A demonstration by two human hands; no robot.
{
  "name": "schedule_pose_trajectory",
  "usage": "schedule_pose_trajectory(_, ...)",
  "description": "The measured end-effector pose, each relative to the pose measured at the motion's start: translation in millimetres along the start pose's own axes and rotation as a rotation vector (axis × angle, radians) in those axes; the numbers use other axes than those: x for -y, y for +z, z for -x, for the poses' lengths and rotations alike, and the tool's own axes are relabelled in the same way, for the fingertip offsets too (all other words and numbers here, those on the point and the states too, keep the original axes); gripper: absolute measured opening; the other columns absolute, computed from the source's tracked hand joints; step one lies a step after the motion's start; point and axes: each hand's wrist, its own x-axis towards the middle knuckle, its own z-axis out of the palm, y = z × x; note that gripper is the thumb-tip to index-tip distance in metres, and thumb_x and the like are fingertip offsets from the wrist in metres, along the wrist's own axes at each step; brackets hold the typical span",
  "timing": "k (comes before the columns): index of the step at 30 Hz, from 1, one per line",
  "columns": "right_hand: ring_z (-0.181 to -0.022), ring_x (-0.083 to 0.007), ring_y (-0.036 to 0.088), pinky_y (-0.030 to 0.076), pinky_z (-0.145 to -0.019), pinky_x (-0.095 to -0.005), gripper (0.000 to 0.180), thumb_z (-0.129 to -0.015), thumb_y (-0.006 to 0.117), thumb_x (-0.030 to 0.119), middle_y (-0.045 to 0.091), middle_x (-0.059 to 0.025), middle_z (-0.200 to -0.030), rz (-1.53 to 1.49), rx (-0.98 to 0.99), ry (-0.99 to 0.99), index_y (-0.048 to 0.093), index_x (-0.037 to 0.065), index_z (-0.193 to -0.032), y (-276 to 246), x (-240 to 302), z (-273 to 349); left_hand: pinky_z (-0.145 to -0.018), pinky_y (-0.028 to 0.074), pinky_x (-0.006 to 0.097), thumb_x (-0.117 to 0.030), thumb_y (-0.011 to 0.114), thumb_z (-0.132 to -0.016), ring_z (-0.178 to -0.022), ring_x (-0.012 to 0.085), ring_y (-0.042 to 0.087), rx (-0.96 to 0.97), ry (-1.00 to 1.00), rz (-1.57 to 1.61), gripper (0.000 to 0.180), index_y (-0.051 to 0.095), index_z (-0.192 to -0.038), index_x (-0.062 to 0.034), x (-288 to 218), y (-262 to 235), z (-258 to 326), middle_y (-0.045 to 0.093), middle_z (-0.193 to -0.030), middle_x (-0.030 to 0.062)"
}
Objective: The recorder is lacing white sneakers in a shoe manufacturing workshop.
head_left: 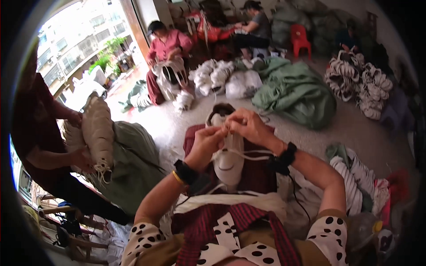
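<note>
A white shoe (228,170) lies toe toward me on the dark red cloth over my lap, its dark-lined opening at the far end. Above its tongue, my left hand (207,142) is closed in a pinch, the fingertips meeting those of my right hand (252,129). My right hand is pinched shut too. Both seem to grip the white shoelace (254,153), whose loose strand trails from the shoe toward my right wrist. The exact bit between the fingertips is too small to make out.
At the left a person holds a long stack of pale shoes (98,133) over a green sack (133,155). Ahead lie bundled white shoes (213,75) and a green sack (301,93). Seated people work behind, near a red chair (300,40). More shoe bundles (346,177) lie right.
</note>
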Motion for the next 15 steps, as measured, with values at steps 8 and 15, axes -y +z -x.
schedule_pose_trajectory(8, -0.088, -0.0187, 0.06, 0.049, -0.077, -0.0337, 0.015, -0.093, 0.066, 0.017, 0.06, -0.0055, -0.096, 0.301, -0.002, -0.273, 0.068, 0.003, -0.09, -2, -9, -8, -0.049, 0.031, 0.017, -0.027, 0.058, -0.103, -0.056, 0.0008, 0.043, 0.041, -0.044, 0.022, 0.025, 0.069, -0.103, -0.0043, 2, 1, 3, 0.061, -0.075, -0.0038)
schedule_pose_trajectory(15, -0.091, -0.0252, 0.057, 0.046, -0.086, -0.039, 0.013, -0.092, 0.062, 0.015, 0.059, -0.0073, -0.09, 0.454, 0.119, -0.208, 0.067, 0.004, -0.087, 0, -16, 1, -0.053, 0.034, 0.025, -0.01, 0.058, -0.096, -0.058, 0.0067, 0.044, -0.107, 0.861, -0.566, 0.013, 0.068, -0.1, -0.0025, -135, -50, -8, 0.052, -0.072, -0.0035)
